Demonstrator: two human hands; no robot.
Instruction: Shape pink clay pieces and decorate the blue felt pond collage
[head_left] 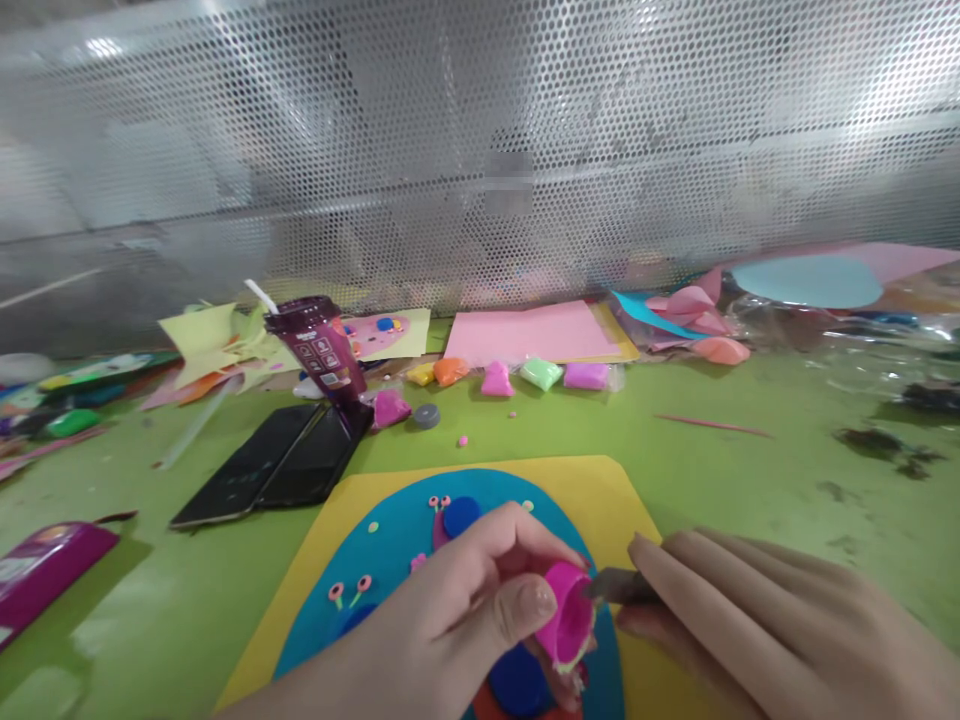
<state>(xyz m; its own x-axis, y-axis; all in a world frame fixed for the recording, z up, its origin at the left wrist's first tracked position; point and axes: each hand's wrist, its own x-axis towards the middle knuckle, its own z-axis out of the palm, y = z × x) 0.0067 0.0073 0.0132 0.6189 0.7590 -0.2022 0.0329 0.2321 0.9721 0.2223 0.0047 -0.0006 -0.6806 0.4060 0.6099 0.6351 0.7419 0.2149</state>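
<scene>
My left hand (pixel 457 610) is closed around a small magenta pot (pixel 568 612), tilted with its open mouth toward the right. My right hand (pixel 757 625) pinches a thin dark tool (pixel 616 586) whose tip reaches the pot's rim. Both hands hover over a blue oval sheet (pixel 390 560) lying on a yellow sheet (pixel 592 490). Small clay shapes sit on the blue oval: a dark blue disc (pixel 460 515), pink snail-like eyes (pixel 349 590), and another dark blue disc (pixel 517 685) under my left hand.
Two dark phones (pixel 281 463) lie at left on the green table (pixel 750 480), beside a maroon cup with a straw (pixel 319 350). Coloured clay packets (pixel 517 375), pink paper (pixel 536 332), paper cut-outs and a perforated metal screen (pixel 480 150) line the back. A magenta box (pixel 45 565) lies far left.
</scene>
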